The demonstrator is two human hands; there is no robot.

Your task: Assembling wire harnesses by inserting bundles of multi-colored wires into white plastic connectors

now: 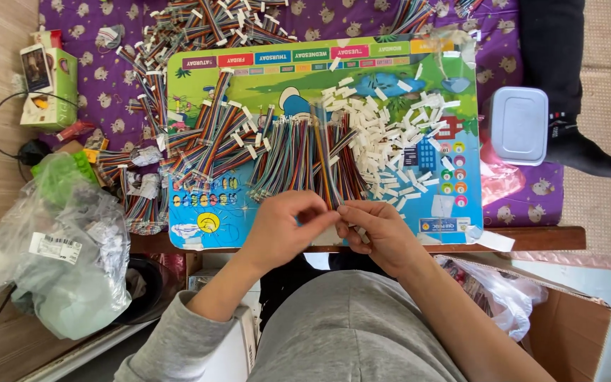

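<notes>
My left hand (288,226) and my right hand (380,230) meet at the near edge of a colourful picture board (433,64). Both pinch the near end of one multicoloured ribbon cable (323,152) that runs away from me over the board. A small white connector seems to sit between my fingertips, but it is mostly hidden. A row of ribbon cables (284,159) lies fanned out just beyond my hands. To their right is a heap of small white plastic connectors (397,134).
More ribbon cables (206,21) are piled on the purple cloth behind and left of the board. A grey lidded box (519,125) sits at right beside a person's dark-clad leg (560,78). Crumpled plastic bags (65,240) lie at left, a cardboard box (567,318) at lower right.
</notes>
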